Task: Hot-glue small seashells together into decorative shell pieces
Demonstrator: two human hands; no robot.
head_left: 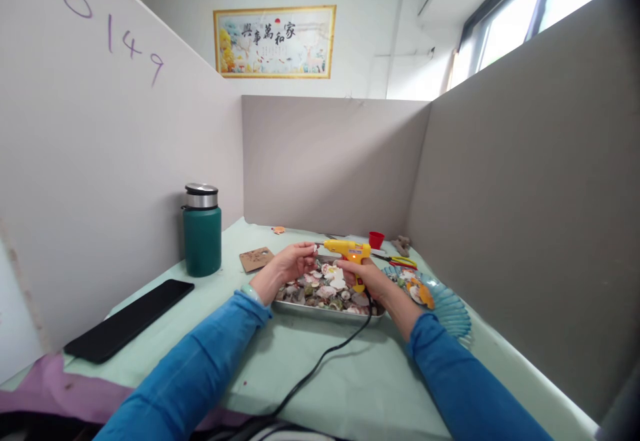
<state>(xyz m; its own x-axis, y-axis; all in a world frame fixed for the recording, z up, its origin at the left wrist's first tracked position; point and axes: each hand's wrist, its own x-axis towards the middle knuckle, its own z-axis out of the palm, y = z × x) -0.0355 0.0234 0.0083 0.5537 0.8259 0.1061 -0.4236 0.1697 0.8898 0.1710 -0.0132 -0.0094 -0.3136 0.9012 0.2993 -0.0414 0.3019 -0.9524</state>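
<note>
Blue sleeves (200, 368) reach in over the pale green surface (350, 388), a black cord (320, 361) trailing between them. Right hand (367, 280) is wrapped round the grip of the yellow glue gun (347, 249), held above the steel tray (325, 310) of shells (325, 288). Left hand (290, 264) pinches something small at the nozzle (too small to identify). I judge the gun light and rigid, best held by its handle, well clear of the hot tip; the shells look brittle. Nearby: green flask (202, 231), black phone (129, 320), blue shell dish (450, 304), red cup (376, 239), scissors (400, 261).
</note>
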